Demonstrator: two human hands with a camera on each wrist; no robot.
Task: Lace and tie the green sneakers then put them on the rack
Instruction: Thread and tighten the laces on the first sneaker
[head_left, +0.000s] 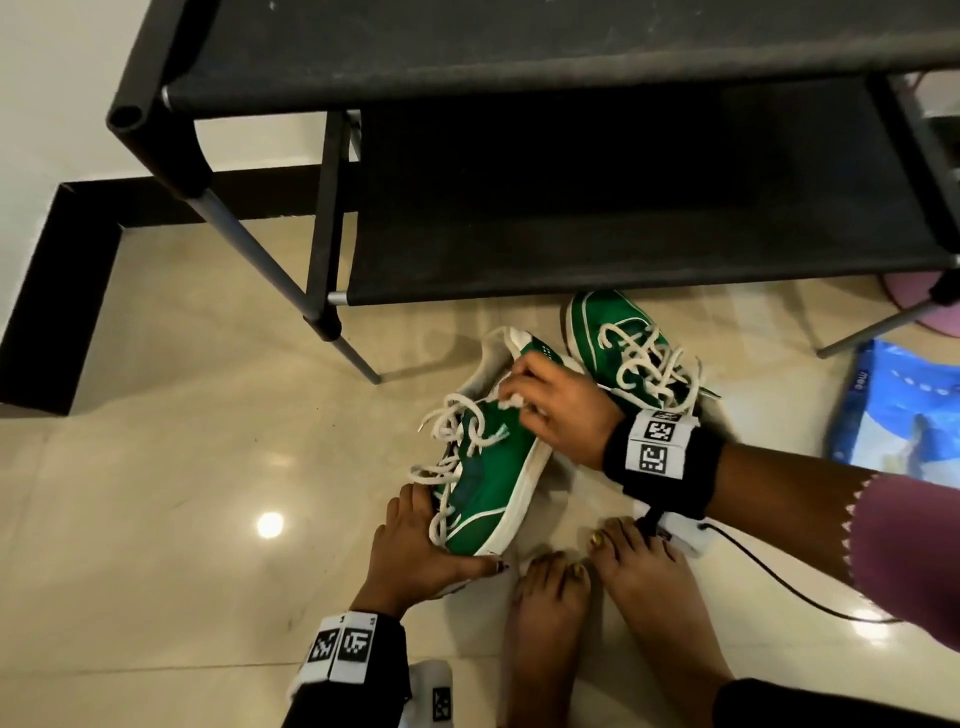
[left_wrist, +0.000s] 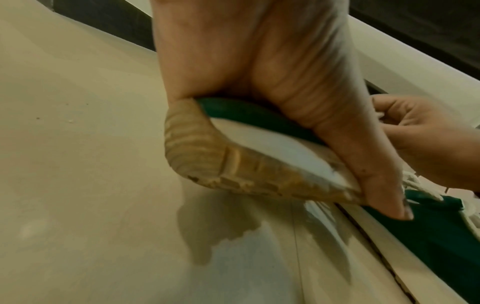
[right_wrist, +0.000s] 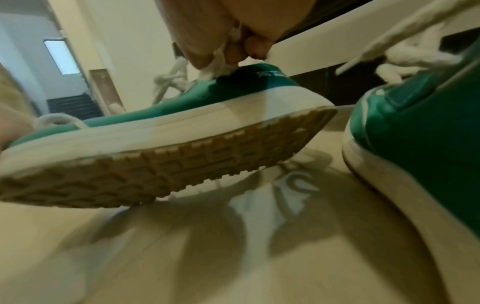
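Observation:
A green sneaker (head_left: 488, 483) with a white sole and loose white laces (head_left: 457, 431) lies tilted on the floor in front of me. My left hand (head_left: 415, 551) grips its toe (left_wrist: 249, 144), thumb along the sole edge. My right hand (head_left: 556, 410) sits at the heel end and pinches a white lace (right_wrist: 223, 59) between fingers and thumb. The sneaker's tan tread (right_wrist: 155, 170) is lifted off the tiles. The second green sneaker (head_left: 623, 348) stands just behind, near the rack, with its laces (head_left: 649, 364) in a loose tangle.
A black shoe rack (head_left: 571, 249) with fabric shelves stands just beyond the shoes, its legs (head_left: 291, 280) reaching the tiled floor. My bare feet (head_left: 597, 597) are beside the held sneaker. A blue bag (head_left: 904, 415) lies at the right. A cable (head_left: 779, 577) trails from my right wrist.

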